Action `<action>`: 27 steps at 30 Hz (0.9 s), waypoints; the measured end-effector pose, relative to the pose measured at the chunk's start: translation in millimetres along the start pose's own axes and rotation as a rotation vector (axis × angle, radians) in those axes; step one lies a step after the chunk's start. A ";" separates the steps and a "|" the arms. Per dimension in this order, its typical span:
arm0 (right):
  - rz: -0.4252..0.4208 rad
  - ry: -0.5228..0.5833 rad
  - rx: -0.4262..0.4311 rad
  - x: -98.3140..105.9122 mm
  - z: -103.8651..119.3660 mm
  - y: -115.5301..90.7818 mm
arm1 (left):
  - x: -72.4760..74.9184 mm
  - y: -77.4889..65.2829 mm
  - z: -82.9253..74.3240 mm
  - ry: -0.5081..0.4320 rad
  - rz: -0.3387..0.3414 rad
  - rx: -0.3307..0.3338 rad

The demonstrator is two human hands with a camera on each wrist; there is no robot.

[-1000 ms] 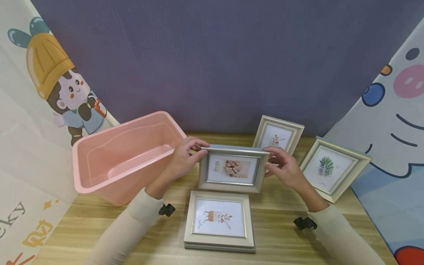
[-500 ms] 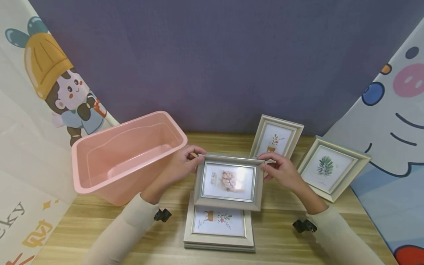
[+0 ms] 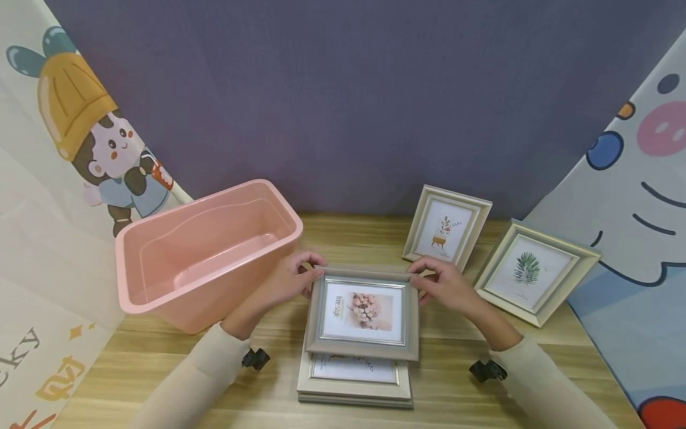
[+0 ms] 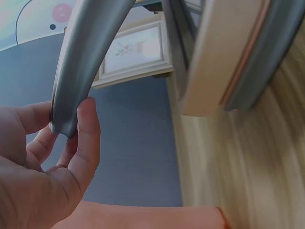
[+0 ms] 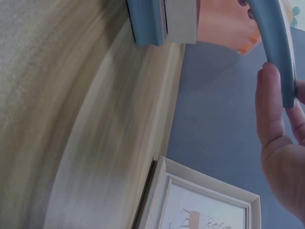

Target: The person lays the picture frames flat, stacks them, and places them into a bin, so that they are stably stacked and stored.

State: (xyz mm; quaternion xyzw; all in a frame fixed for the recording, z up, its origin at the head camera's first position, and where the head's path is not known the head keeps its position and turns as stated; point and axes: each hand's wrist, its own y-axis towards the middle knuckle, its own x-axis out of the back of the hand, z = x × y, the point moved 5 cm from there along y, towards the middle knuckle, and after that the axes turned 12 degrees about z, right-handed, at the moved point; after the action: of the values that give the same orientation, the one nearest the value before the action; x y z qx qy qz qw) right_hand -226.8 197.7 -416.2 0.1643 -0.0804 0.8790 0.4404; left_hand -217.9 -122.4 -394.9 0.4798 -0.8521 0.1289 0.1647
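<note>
A silver-grey picture frame point(image 3: 364, 313) with a pink flower photo is held between both hands, tilted above a small stack. My left hand point(image 3: 292, 280) pinches its far left corner; in the left wrist view the thumb and fingers point(image 4: 88, 138) grip the grey edge. The far right corner is pinched by my right hand point(image 3: 442, 286), which the right wrist view shows with thumb and fingers point(image 5: 270, 105) on either side of the edge. Beneath lies a stack of picture frames, the cream one point(image 3: 354, 388) on top, partly covered by the held frame.
To the left stands a pink plastic bin point(image 3: 209, 256). Two cream frames stand upright at the right: one with a potted plant print point(image 3: 447, 229), one with a green leaf print point(image 3: 538, 274). All rest on a wooden table point(image 3: 455, 375) before a dark blue backdrop point(image 3: 364, 107).
Both hands have brought the flower photo frame nearer to me, over the stack. It has tipped from nearly upright toward flat and now covers much of the top cream frame.
</note>
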 end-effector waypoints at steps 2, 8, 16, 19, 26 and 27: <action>0.015 0.000 -0.027 -2.4 -2.6 0.8 | -1.4 -1.6 2.8 -0.005 0.018 0.003; 0.060 0.009 -0.070 -8.8 -10.6 1.6 | -5.5 -5.9 12.7 -0.037 0.065 0.040; 0.108 -0.002 -0.056 -16.9 -19.4 4.1 | -9.6 -11.4 25.1 -0.104 0.118 0.082; 0.123 -0.002 -0.039 -20.7 -22.1 4.5 | -10.8 -12.8 29.0 -0.113 0.133 0.103; 0.131 -0.024 -0.053 -25.8 -25.2 4.0 | -13.3 -15.0 37.1 -0.128 0.157 0.134; 0.133 -0.032 -0.058 -26.3 -25.1 3.6 | -13.9 -15.2 38.0 -0.130 0.159 0.139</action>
State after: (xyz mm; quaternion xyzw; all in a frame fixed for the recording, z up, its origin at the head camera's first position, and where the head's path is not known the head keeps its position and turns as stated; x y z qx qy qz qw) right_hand -220.5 183.1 -449.0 0.1599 -0.1236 0.9009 0.3840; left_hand -204.1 -133.7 -434.2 0.4284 -0.8853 0.1686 0.0648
